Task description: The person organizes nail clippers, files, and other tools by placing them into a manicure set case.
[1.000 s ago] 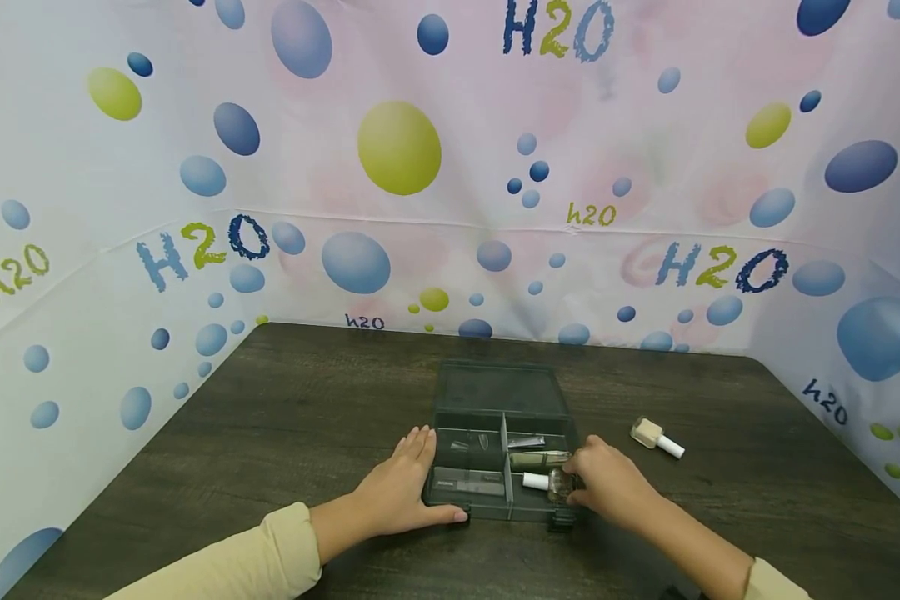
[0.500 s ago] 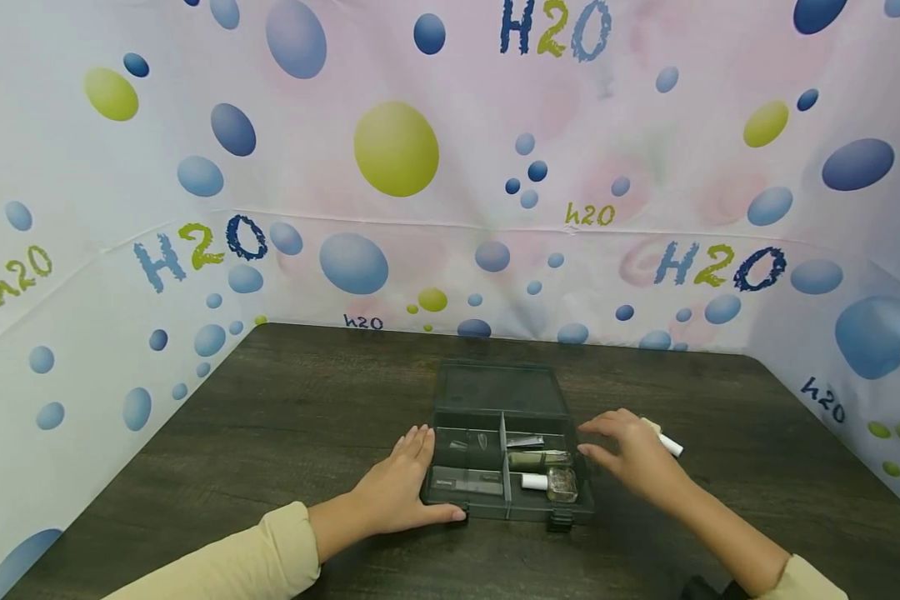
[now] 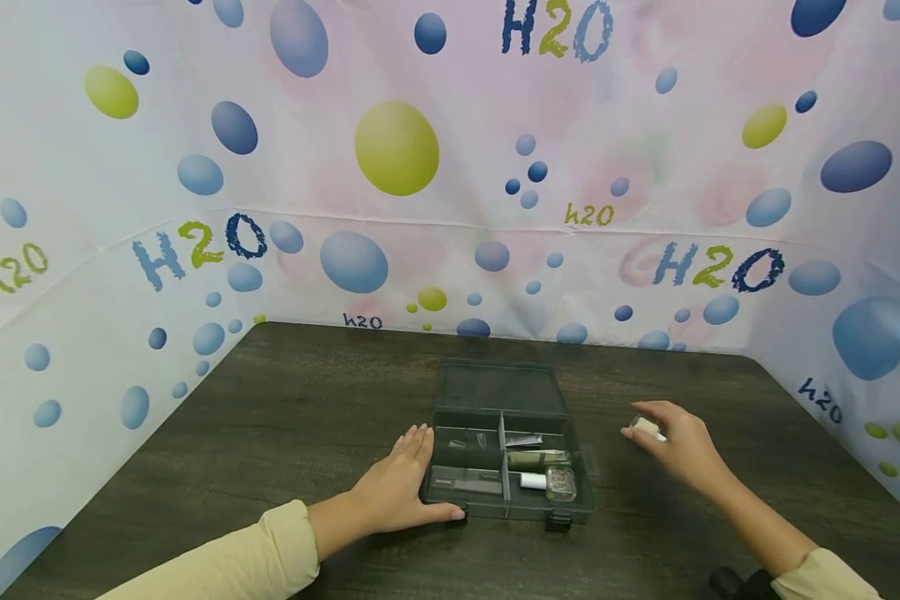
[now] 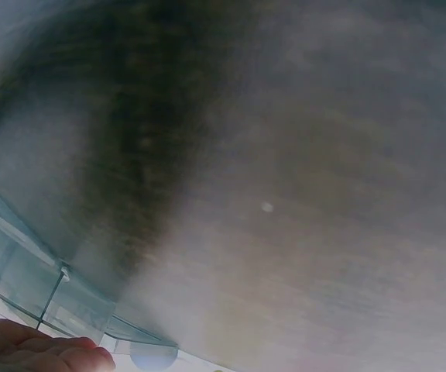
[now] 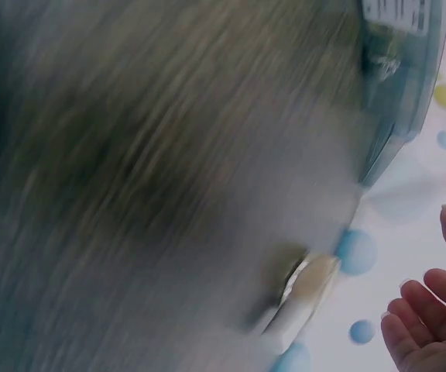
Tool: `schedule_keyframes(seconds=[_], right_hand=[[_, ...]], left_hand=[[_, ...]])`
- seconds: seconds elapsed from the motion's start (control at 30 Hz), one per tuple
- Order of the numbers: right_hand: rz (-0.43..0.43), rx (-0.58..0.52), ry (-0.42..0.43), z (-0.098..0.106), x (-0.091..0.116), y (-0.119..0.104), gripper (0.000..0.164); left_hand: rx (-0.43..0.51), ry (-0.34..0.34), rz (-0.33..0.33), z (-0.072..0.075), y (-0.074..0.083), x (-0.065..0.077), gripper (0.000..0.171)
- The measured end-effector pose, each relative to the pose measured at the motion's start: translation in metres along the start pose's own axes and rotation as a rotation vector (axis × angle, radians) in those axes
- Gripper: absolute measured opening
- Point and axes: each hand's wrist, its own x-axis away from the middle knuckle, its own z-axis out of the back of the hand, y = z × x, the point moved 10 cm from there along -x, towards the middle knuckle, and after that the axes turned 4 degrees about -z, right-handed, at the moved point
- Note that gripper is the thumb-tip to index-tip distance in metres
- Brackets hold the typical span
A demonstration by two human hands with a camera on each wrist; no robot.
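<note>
A dark translucent divided box (image 3: 498,390) lies with its lid laid back. My left hand (image 3: 393,483) rests along its left side, fingers straight and thumb by the front latch; those fingers (image 4: 41,349) also appear in the left wrist view. In the right compartments are a glittery nail polish bottle (image 3: 561,483) with a white cap, a greenish slim item (image 3: 538,458) and a small metallic piece (image 3: 525,441). My right hand (image 3: 682,450) spreads its fingers around a cream nail polish bottle (image 3: 646,427). In the right wrist view, the cream bottle (image 5: 308,287) sits apart from the fingertips.
The left compartments hold small clear pieces (image 3: 459,445) and a flat clear strip (image 3: 468,481). Dark wood-look tabletop (image 3: 330,375) surrounds the box. A bubble-printed backdrop (image 3: 450,250) closes off the back and sides. A black object (image 3: 727,582) shows beside the right sleeve.
My right hand has let go of the glittery nail polish bottle in the box and moved right to the cream bottle. My left hand has stayed at the box.
</note>
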Motion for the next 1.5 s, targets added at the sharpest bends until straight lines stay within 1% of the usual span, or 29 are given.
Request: schedule_keyframes(seconds=[0.13,0.27,0.4,0.57,0.77,0.97,1.13,1.27,1.4,1.5], right_hand=[[-0.054,0.012,-0.023,-0.001,0.000,0.018,0.045],[-0.102,0.016,-0.063,-0.004,-0.001,0.033,0.049],[-0.150,-0.015,-0.101,-0.006,-0.001,0.046,0.054],[-0.215,-0.048,-0.140,-0.008,-0.001,0.061,0.055],[-0.289,-0.058,-0.203,-0.012,-0.002,0.081,0.055],[-0.310,-0.048,-0.253,-0.015,-0.004,0.092,0.056],[-0.350,-0.055,-0.279,-0.017,-0.004,0.101,0.057],[-0.371,-0.064,-0.289,-0.017,-0.003,0.104,0.051],[-0.375,-0.064,-0.295,-0.019,-0.004,0.105,0.043],[-0.374,-0.059,-0.304,-0.021,-0.004,0.105,0.040]], left_hand=[[-0.005,-0.003,0.001,-0.001,0.000,0.000,0.108],[-0.001,0.001,0.002,-0.001,-0.001,0.001,0.108],[0.001,0.005,0.000,-0.001,-0.001,0.001,0.107],[0.000,0.009,0.001,0.000,0.000,0.001,0.108],[0.000,0.014,0.000,0.001,0.000,0.001,0.108],[-0.003,0.017,-0.006,0.001,0.001,0.001,0.108],[-0.003,0.017,-0.010,0.001,0.001,0.001,0.108],[-0.007,0.015,-0.012,0.001,0.002,0.001,0.108],[-0.005,0.014,-0.009,0.001,0.001,0.001,0.107],[-0.003,0.016,-0.010,0.001,0.001,0.000,0.107]])
